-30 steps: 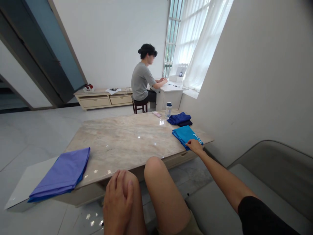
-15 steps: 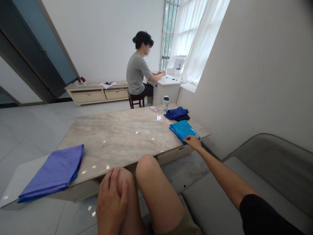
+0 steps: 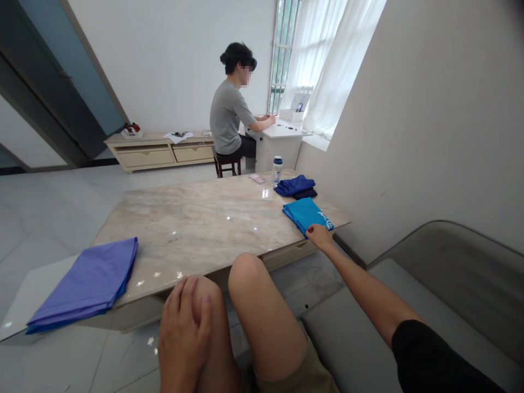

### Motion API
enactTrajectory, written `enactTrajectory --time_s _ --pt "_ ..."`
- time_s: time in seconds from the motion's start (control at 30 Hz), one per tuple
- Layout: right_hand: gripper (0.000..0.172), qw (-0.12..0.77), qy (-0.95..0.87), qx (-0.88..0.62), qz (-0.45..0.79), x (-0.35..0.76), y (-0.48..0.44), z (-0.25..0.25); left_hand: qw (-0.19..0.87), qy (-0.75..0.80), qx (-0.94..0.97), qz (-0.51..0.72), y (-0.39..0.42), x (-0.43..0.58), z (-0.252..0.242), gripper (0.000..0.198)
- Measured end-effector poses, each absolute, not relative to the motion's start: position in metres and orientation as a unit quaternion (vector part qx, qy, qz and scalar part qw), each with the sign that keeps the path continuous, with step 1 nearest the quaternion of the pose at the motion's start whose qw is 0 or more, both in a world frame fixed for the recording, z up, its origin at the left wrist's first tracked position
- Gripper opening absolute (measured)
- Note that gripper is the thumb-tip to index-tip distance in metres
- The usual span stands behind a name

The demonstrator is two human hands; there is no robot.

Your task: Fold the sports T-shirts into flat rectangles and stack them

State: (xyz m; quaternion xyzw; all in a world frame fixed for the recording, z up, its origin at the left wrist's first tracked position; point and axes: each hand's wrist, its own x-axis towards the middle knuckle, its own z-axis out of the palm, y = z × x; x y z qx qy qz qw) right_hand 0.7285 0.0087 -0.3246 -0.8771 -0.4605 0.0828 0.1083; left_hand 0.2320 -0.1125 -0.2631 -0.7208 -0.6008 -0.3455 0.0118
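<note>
The folded turquoise cloth (image 3: 307,214) lay at the near right corner of the marble table (image 3: 204,229), at about 2 o'clock from the table's centre, and the right hand (image 3: 320,237) rested on its near edge, fingers lightly curled onto the fabric; whether they pinched the cloth or only touched it could not be told. Nearest of all, the left hand (image 3: 183,335) lay flat on the person's own left knee, fingers spread and relaxed, holding nothing. At about 8 o'clock on the table a folded violet cloth (image 3: 84,284) hung partly over the near left edge. Beyond the turquoise cloth, toward 1 o'clock, sat a folded dark blue garment (image 3: 295,186), and just beside it, further to the left, stood a clear water bottle (image 3: 277,170). Well past the table, at 12 o'clock, another person (image 3: 231,117) sat on a stool at a white desk (image 3: 278,143), hands on its top.
</note>
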Motion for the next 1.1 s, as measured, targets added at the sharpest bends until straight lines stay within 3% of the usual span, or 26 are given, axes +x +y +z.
enactTrajectory --time_s 0.17,0.27,0.4,0.6,0.73,0.83,1.1 --pt "0.028 0.102 -0.429 -0.895 0.069 0.711 0.016 -0.316 0.01 -0.599 -0.722 -0.346 -0.112 0.233 -0.264 0.05" --pt "0.027 0.148 -0.39 -0.907 0.058 0.714 0.025 -0.291 0.002 -0.606 -0.715 -0.348 -0.111 0.235 -0.266 0.05" --pt "0.026 0.294 -0.379 -0.876 0.047 0.725 0.049 -0.221 -0.013 -0.611 -0.708 -0.353 -0.109 0.238 -0.267 0.049" --pt "0.021 0.569 -0.456 -0.675 0.107 0.704 0.092 -0.062 -0.032 -0.604 -0.704 -0.371 -0.104 0.242 -0.267 0.047" --pt "0.024 0.595 -0.538 -0.563 0.2 0.662 0.097 0.028 -0.063 -0.601 -0.699 -0.382 -0.099 0.241 -0.264 0.045" --pt "0.024 0.594 -0.578 -0.502 0.247 0.624 0.086 0.067 -0.1 -0.572 -0.697 -0.421 -0.083 0.239 -0.248 0.044" --pt "0.028 0.565 -0.625 -0.441 0.309 0.554 0.036 0.066 -0.254 -0.529 -0.597 -0.547 0.014 0.245 -0.136 0.096"
